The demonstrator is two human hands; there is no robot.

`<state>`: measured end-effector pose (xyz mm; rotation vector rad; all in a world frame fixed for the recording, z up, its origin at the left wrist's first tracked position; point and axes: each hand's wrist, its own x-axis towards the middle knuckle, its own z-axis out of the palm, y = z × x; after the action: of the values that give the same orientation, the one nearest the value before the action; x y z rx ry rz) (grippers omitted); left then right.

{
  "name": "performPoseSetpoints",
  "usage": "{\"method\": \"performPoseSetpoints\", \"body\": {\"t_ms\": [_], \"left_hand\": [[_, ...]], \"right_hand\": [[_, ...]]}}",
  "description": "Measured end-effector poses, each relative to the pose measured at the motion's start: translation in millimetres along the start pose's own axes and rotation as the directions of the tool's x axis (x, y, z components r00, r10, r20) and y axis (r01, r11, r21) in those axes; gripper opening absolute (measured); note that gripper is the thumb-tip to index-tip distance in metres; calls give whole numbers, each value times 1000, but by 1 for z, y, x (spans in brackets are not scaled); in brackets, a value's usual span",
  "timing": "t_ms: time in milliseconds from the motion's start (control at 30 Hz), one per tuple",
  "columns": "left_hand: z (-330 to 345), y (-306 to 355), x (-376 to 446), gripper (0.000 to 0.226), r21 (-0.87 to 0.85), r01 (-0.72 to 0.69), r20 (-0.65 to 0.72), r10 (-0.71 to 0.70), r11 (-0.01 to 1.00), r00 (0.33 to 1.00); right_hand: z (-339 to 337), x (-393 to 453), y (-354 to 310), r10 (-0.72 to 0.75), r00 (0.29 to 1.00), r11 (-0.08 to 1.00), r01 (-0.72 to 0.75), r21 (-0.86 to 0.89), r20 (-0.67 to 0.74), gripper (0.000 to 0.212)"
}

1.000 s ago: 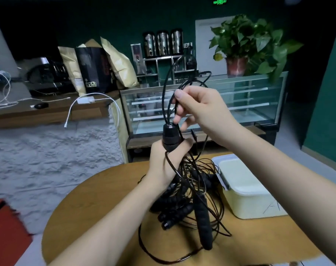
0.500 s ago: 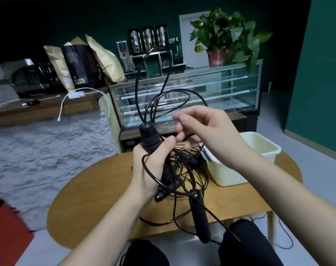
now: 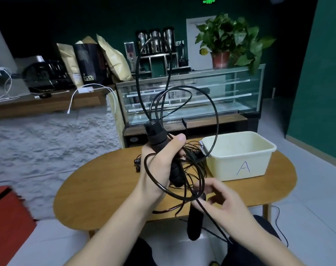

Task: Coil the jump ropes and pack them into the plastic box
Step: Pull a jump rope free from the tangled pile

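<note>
Black foam is what I am gripping with my left hand (image 3: pixel 159 162): its fingers are curling round the padded handle (image 3: pixel 156 135) of one jump rope (image 3: pixel 214 112), held upright above the counter (image 3: pixel 105 181), while thin cord is springing up in wide loops over it. My right hand (image 3: pixel 219 198) is pinching the cord lower down, just beside the second handle (image 3: pixel 195 221), which is dangling past the counter edge. The cord is looking light, slick and springy, so I am judging it will want to uncoil unless I am pinning each loop against the foam with my thumb; the foam handles are the sure places to hold. More ropes (image 3: pixel 192 156) are lying tangled on the counter behind my left hand, touching the plastic box (image 3: pixel 240 160), which is standing open with nothing visible inside.
</note>
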<state>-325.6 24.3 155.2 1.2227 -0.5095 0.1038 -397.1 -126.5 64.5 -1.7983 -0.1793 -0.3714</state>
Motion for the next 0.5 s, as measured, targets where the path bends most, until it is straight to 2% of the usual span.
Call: {"method": "performPoseSetpoints", "body": {"t_ms": [133, 200, 267, 367, 500], "left_hand": [[-2, 16, 1, 14, 9, -9, 48, 8, 1000, 999], [-1, 28, 4, 15, 18, -24, 82, 22, 1000, 996], [2, 41, 8, 15, 37, -66, 113, 62, 997, 992], [7, 55, 13, 18, 65, -136, 138, 126, 989, 982], [20, 62, 13, 13, -40, -134, 109, 138, 990, 984]], "right_hand": [[1, 0, 0, -7, 995, 994, 18, -104, 102, 28], [2, -1, 0, -23, 988, 992, 41, -120, 151, 36], [3, -2, -1, -24, 990, 993, 39, -109, 136, 40], [3, -2, -6, -65, 993, 995, 73, -75, 103, 30], [2, -1, -16, -107, 993, 994, 108, -6, 45, 25]]}}
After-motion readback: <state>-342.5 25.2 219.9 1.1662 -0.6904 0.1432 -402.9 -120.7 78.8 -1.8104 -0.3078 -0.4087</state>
